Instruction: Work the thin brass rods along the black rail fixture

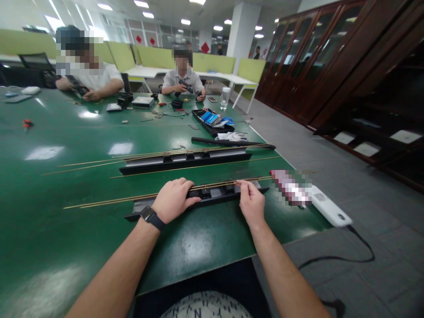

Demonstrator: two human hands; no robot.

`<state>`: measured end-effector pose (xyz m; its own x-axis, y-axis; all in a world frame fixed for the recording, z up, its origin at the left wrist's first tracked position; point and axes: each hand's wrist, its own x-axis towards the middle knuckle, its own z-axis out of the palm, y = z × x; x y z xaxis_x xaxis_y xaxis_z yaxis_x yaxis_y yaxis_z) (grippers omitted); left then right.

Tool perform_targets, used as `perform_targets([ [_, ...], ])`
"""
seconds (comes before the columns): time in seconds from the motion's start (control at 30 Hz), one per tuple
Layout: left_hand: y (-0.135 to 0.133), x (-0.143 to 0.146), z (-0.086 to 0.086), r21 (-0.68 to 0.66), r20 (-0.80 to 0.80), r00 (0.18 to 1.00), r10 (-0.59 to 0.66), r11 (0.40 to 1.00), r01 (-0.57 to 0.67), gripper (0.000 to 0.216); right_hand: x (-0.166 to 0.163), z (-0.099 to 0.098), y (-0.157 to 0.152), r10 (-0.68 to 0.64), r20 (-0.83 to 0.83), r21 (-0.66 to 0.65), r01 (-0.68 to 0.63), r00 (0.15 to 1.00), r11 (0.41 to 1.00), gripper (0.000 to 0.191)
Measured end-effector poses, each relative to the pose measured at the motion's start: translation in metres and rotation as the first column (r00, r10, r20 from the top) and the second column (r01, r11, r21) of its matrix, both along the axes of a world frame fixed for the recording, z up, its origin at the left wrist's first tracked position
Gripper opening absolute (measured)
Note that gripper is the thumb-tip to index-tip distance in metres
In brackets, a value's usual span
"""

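Note:
A long black rail point(212, 194) lies across the green table point(66, 229) in front of me, with thin brass rods point(109, 200) running along its top. My left hand point(172, 199), with a black watch on the wrist, rests on the rail with fingers curled over it. My right hand point(250, 199) pinches the brass rods near the rail's right end. A second black rail point(185, 161) with more brass rods lies a little farther back.
A white power strip point(327, 206) with a black cord hangs over the table's right edge. A black tray point(212, 121) of blue items and a clear bottle point(225, 98) stand farther back. Two other people sit at the far side handling tools. Dark wooden cabinets point(318, 57) line the right.

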<state>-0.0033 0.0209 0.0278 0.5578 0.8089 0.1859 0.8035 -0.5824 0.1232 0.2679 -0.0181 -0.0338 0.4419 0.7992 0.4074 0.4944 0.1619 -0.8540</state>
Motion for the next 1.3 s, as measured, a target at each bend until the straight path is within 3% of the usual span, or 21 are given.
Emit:
perform_targets([
  [0.33, -0.001, -0.001, -0.005, 0.019, 0.010, 1.000, 0.002, 1.000, -0.003, 0.041, 0.001, -0.001, 0.000, -0.054, 0.002, 0.002, 0.054, 0.999, 0.999, 0.040],
  [0.53, -0.001, -0.001, -0.006, 0.021, 0.015, 1.000, -0.002, 1.000, 0.001, 0.041, -0.002, 0.000, -0.001, 0.031, 0.056, 0.004, -0.031, 0.998, 1.000, 0.038],
  [0.77, -0.005, 0.000, -0.004, 0.035, 0.003, 1.000, 0.014, 0.999, -0.014, 0.040, 0.001, -0.002, 0.000, -0.035, 0.010, 0.023, 0.035, 0.999, 0.999, 0.037],
  [1.3, -0.013, 0.003, -0.004, 0.066, -0.010, 0.999, 0.043, 0.997, -0.043, 0.037, 0.001, -0.004, 0.000, -0.008, 0.027, 0.011, 0.008, 1.000, 1.000, 0.037],
])
